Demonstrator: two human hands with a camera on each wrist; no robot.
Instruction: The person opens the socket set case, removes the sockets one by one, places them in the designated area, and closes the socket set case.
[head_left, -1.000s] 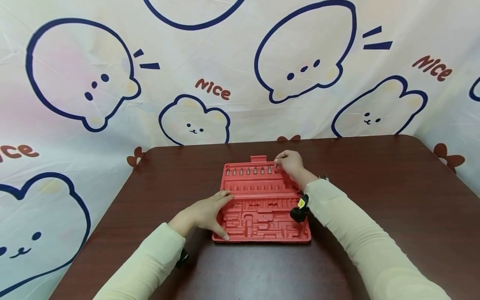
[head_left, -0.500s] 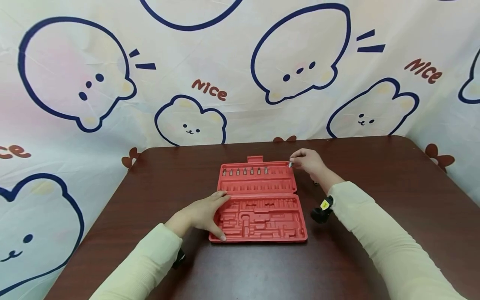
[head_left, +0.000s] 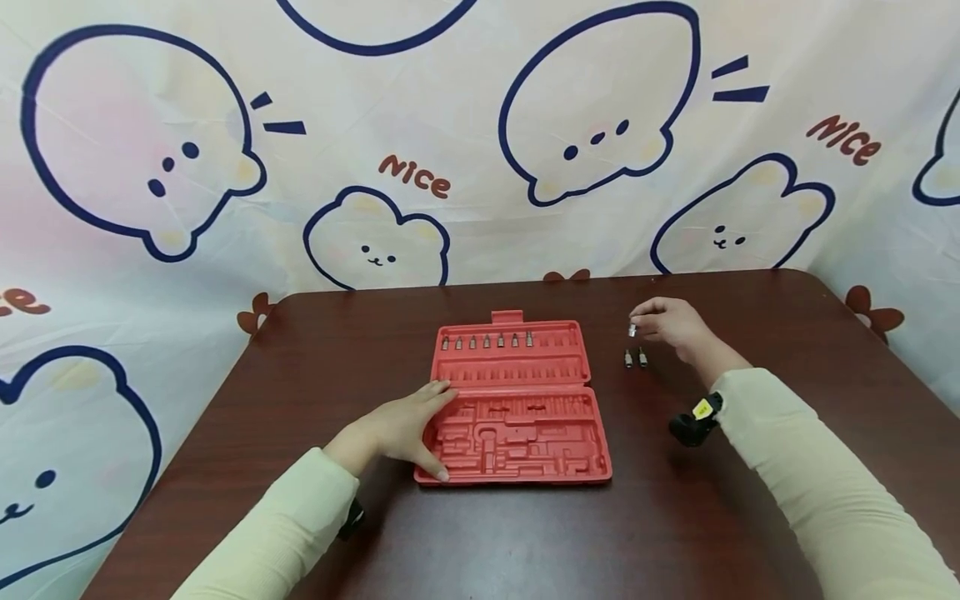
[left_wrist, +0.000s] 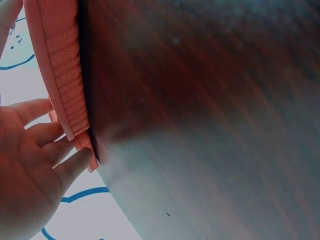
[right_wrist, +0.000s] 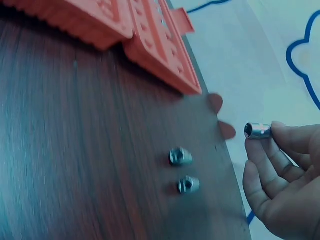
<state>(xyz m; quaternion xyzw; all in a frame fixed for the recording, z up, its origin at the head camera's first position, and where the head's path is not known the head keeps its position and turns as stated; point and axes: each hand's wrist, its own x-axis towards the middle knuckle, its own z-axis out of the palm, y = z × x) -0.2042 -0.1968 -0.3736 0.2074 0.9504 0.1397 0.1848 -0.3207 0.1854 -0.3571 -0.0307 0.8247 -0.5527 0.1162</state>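
At far left, a person's left arm in a pale cream sleeve (head_left: 281, 517) reaches in over a dark brown wood-grain counter (head_left: 517, 542). The left hand (head_left: 405, 427) has a loose grip, fingers and thumb spread, touching the left edge of an unfolded red plastic case with moulded recesses (head_left: 510, 385). In the case's far half, seven small silver metal sockets (head_left: 487, 342) form a row starting from its left end. Right of the case, two short grey metal sockets (head_left: 636, 358) sit side by side, just apart, on the counter. Near them, the right hand (head_left: 671, 323) has a pinching grip on a shiny silver cylindrical socket (right_wrist: 258, 131), raised above the counter. A black device with a yellow label (head_left: 696, 423) is at the right wrist.
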